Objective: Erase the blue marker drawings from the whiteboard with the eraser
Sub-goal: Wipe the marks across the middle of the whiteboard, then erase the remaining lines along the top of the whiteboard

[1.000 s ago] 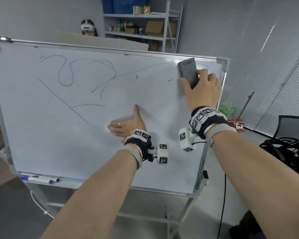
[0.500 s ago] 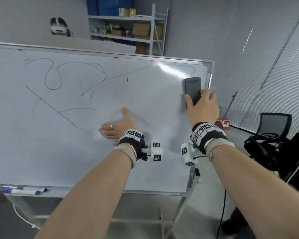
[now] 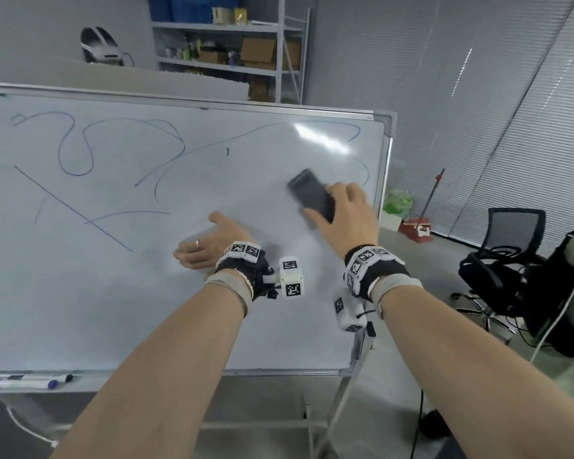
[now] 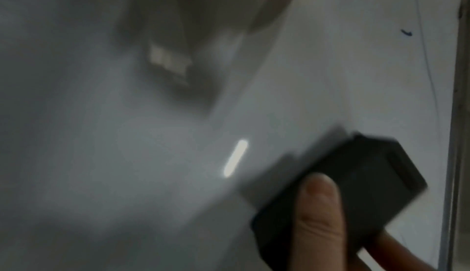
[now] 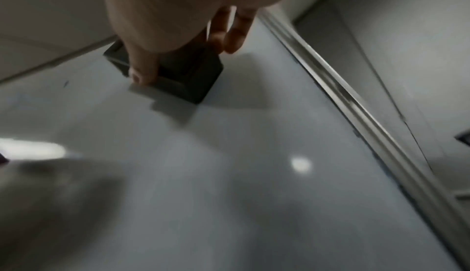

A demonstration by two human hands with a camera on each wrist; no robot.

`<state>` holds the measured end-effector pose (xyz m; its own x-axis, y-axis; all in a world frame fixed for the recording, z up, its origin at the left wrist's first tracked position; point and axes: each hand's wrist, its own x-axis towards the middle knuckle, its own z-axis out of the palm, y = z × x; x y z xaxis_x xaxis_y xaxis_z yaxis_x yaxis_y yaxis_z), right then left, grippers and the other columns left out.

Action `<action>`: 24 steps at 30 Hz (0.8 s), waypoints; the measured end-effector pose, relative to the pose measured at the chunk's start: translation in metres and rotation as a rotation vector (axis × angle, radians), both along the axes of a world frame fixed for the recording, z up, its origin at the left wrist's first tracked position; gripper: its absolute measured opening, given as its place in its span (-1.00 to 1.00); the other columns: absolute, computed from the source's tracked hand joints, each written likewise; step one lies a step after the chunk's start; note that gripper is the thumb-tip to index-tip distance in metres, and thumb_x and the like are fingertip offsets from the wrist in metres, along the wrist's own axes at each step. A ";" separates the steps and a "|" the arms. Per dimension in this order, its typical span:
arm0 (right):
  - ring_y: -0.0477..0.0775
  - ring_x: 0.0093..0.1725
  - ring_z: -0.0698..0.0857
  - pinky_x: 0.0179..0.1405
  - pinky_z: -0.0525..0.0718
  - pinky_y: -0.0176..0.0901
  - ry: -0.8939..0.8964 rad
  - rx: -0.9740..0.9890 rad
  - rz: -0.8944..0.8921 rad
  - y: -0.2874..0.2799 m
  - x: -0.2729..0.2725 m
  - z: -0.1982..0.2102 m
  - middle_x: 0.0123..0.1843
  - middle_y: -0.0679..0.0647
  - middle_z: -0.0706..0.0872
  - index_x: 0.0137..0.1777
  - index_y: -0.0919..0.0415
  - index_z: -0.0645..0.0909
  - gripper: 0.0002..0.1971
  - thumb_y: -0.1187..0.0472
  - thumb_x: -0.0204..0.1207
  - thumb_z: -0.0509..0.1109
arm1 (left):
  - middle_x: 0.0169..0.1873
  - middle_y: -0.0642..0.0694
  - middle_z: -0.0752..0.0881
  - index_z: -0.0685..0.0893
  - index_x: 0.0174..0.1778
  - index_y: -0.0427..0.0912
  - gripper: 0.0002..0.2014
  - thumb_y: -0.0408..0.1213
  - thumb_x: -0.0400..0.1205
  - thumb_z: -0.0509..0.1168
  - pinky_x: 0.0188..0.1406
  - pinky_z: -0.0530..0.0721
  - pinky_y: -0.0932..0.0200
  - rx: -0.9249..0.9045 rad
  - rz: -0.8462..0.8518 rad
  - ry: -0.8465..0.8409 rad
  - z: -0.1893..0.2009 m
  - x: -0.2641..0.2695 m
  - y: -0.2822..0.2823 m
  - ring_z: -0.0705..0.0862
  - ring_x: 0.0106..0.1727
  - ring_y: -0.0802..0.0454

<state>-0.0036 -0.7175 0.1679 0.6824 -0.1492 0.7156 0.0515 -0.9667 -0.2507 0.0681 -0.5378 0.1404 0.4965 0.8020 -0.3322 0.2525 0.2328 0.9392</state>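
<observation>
Your right hand [image 3: 347,213] grips the dark eraser [image 3: 310,193] with thumb on one long side and fingers on the other, pressing it tilted against the whiteboard [image 3: 80,293] in its right part, below a bright glare patch and near the right frame edge. Your left hand [image 3: 209,245] lies flat on the board with fingers straight, holding nothing, just left of the eraser. Blue marker lines [image 3: 77,154] cover the upper left, and two markers [image 3: 27,381] lie in the tray at the bottom left.
</observation>
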 end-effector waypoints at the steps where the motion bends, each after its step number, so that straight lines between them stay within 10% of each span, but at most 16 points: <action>1: 0.21 -0.01 0.61 -0.15 0.65 0.03 0.033 -0.063 0.040 0.003 -0.001 -0.007 0.08 0.13 0.60 0.22 0.14 0.54 -0.46 -0.29 0.49 0.44 | 0.72 -0.17 0.11 0.13 0.72 -0.30 -0.12 0.14 0.58 0.23 0.66 0.01 -0.04 0.008 0.000 0.002 -0.002 0.002 0.000 0.04 0.74 -0.17; 13: 0.23 0.18 0.62 -0.22 0.48 0.00 -0.072 0.433 -0.446 -0.037 0.011 0.014 0.24 0.15 0.57 0.27 0.24 0.43 -0.39 -0.32 0.59 0.29 | 0.69 -0.28 0.14 0.17 0.66 -0.39 -0.11 0.13 0.53 0.19 0.71 0.01 -0.06 0.038 -0.008 -0.024 -0.009 0.010 -0.011 0.06 0.72 -0.26; 24: 0.19 0.02 0.63 -0.21 0.61 0.00 -0.139 0.338 -0.166 0.017 0.052 0.069 0.09 0.06 0.56 0.17 0.09 0.47 -0.46 -0.33 0.45 0.38 | 0.71 -0.24 0.12 0.19 0.66 -0.35 -0.15 0.05 0.55 0.28 0.63 0.05 -0.12 0.013 0.052 -0.035 -0.004 0.020 0.025 0.07 0.73 -0.24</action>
<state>0.0487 -0.7001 0.2372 0.5288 -0.4923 0.6913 -0.0428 -0.8290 -0.5576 0.0885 -0.5130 0.1367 0.4654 0.8308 -0.3054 0.2078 0.2328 0.9501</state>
